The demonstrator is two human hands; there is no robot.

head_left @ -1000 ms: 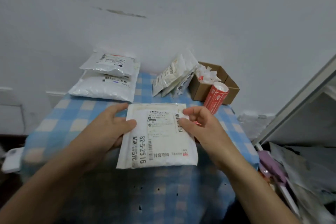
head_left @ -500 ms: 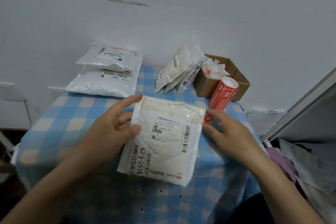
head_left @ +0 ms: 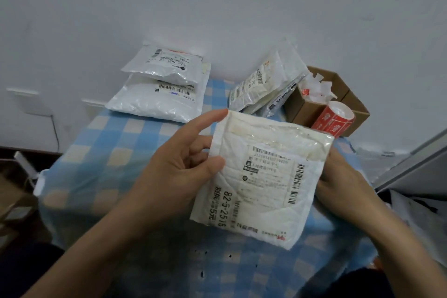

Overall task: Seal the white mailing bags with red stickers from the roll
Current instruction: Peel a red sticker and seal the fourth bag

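My left grip [head_left: 179, 172] holds the white mailing bag [head_left: 263, 184] by its left edge. The thumb is on the printed face, the other fingers are behind, and the forefinger lies up along the top left corner. The bag is lifted off the blue-checked surface [head_left: 101, 152], above its middle, tilted, with the label toward me. My right grip [head_left: 343, 184] is at the bag's right edge with its fingers hidden behind the plastic, so I cannot tell whether it pinches the bag or only props it.

The roll of red stickers [head_left: 335, 120] leans on the cardboard box [head_left: 307, 111] at the far right corner, just beyond the bag's top right corner. A stack of two bags [head_left: 157, 97] lies at the far left corner, and more bags [head_left: 263, 80] lean just left of the box.

I judge the step to be readying this bag for its sticker. The flap along the top looks creased and wavy, so I would lay the bag flat, smooth the flap with the left grip, and free the right one for the roll. A sticker pressed over a wrinkle would probably lift, so I would centre it across the flap's edge and rub outward.
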